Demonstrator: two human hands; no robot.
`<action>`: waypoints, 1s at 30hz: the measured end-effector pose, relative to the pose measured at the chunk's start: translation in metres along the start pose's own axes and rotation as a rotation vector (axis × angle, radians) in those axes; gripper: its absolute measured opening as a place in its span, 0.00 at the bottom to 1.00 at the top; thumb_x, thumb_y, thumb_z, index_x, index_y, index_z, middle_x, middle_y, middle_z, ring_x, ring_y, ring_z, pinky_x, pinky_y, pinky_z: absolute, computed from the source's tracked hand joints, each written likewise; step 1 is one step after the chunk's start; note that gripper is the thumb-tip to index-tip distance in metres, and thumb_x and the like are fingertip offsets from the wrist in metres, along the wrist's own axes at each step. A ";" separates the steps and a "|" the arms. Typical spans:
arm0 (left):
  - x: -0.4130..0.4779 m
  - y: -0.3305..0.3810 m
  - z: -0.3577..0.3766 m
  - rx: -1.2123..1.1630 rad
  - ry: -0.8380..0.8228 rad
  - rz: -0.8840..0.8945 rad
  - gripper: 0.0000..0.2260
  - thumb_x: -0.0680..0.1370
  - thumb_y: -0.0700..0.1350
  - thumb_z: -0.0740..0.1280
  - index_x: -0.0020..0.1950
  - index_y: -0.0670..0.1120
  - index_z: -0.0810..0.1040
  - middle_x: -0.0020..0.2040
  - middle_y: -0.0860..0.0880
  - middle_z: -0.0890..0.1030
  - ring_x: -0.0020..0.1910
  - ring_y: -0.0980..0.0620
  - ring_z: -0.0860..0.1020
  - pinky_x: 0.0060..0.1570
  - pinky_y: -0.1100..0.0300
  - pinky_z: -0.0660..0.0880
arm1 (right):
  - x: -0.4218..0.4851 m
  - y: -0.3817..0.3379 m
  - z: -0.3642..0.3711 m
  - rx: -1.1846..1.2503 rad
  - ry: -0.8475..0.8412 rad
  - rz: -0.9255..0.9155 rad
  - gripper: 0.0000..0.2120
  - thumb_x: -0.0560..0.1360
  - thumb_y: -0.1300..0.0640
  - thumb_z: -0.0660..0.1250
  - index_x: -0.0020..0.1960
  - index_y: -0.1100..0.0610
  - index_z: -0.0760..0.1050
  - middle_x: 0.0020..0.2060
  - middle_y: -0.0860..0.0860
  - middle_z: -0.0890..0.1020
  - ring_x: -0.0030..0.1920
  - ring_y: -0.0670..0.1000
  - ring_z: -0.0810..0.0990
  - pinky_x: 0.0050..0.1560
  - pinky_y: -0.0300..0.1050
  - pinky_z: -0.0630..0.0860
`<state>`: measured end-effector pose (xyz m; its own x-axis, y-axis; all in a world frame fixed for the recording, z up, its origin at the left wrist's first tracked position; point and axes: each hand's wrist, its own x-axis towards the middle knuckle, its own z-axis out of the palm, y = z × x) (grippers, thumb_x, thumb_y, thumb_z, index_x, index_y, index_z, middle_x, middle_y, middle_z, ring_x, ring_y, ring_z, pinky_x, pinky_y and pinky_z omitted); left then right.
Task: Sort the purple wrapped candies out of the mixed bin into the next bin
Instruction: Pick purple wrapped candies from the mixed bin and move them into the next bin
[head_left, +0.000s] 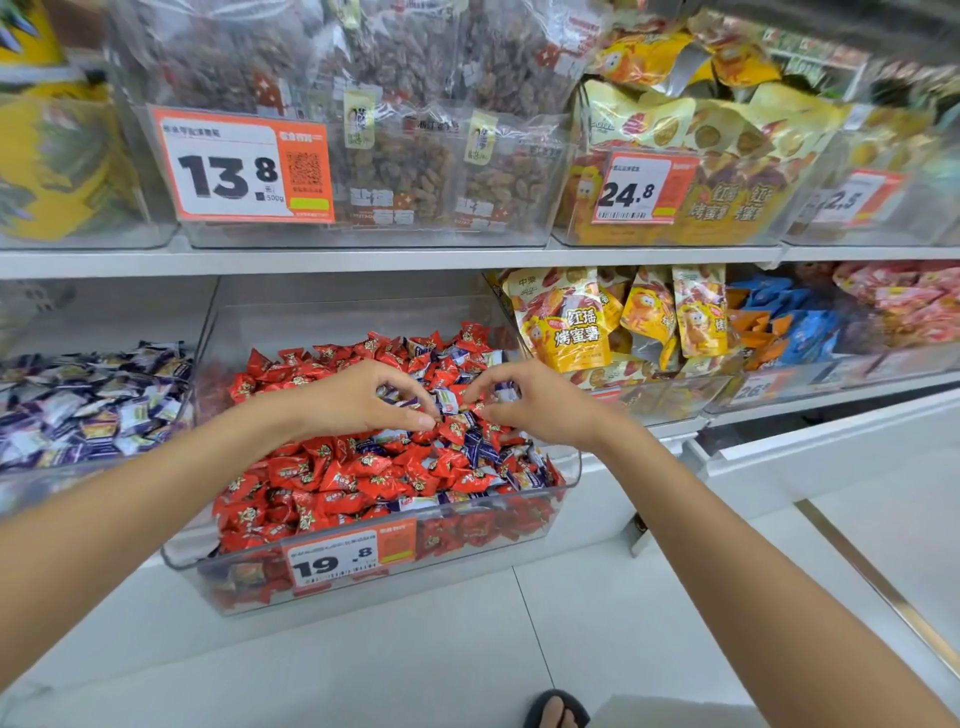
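**Mixed bin** (467, 566): clear plastic, lower shelf, centre, with an orange price tag (348, 558) reading 19.8 on its front wall. It is heaped mostly with red candies (322, 478). Purple candies (480, 449) are scattered among them, thickest toward the right and just below the hands.

**Next bin** (78, 483): clear, just beside the mixed bin on its left. It holds a pile of purple wrapped sweets (93, 405) only.

**Raisin bin** (363, 236): upper shelf, holding clear bags of dried fruit, tagged 13.8.

**Yellow packets** (566, 322): standing in the bin to the right of the mixed one.

**Left hand** (363, 400): over the heap, fingers curled, thumb and forefinger tips close together on the sweets. Whether they pinch one cannot be told.

**Right hand** (540, 410): facing the left hand, fingers arched, tips down among the wrappers. Its grasp is likewise unclear.
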<state>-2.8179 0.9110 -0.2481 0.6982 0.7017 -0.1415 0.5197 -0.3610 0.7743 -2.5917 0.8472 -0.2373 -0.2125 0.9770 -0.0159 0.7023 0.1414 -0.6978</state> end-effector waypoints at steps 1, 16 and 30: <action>0.002 0.003 0.003 0.018 -0.009 0.011 0.06 0.73 0.52 0.73 0.49 0.56 0.85 0.53 0.63 0.81 0.53 0.70 0.75 0.54 0.68 0.65 | -0.001 0.000 0.001 -0.014 0.042 -0.023 0.04 0.77 0.61 0.69 0.50 0.58 0.81 0.52 0.47 0.80 0.53 0.46 0.79 0.55 0.42 0.74; -0.012 -0.002 -0.022 0.367 0.076 -0.076 0.05 0.71 0.47 0.76 0.45 0.53 0.84 0.48 0.56 0.81 0.46 0.54 0.76 0.46 0.62 0.69 | -0.017 0.007 -0.001 0.037 0.054 -0.025 0.04 0.75 0.57 0.72 0.50 0.54 0.80 0.51 0.43 0.79 0.55 0.48 0.77 0.60 0.47 0.72; -0.035 -0.016 -0.029 0.148 0.182 -0.070 0.13 0.67 0.60 0.75 0.49 0.60 0.83 0.48 0.64 0.80 0.45 0.64 0.78 0.50 0.62 0.72 | 0.016 -0.005 0.022 -0.074 -0.255 0.037 0.03 0.74 0.56 0.73 0.48 0.55 0.83 0.44 0.41 0.80 0.47 0.41 0.77 0.58 0.47 0.71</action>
<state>-2.8651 0.9096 -0.2380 0.5649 0.8224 -0.0675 0.6396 -0.3847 0.6656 -2.6134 0.8584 -0.2504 -0.3431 0.9115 -0.2268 0.7588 0.1267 -0.6389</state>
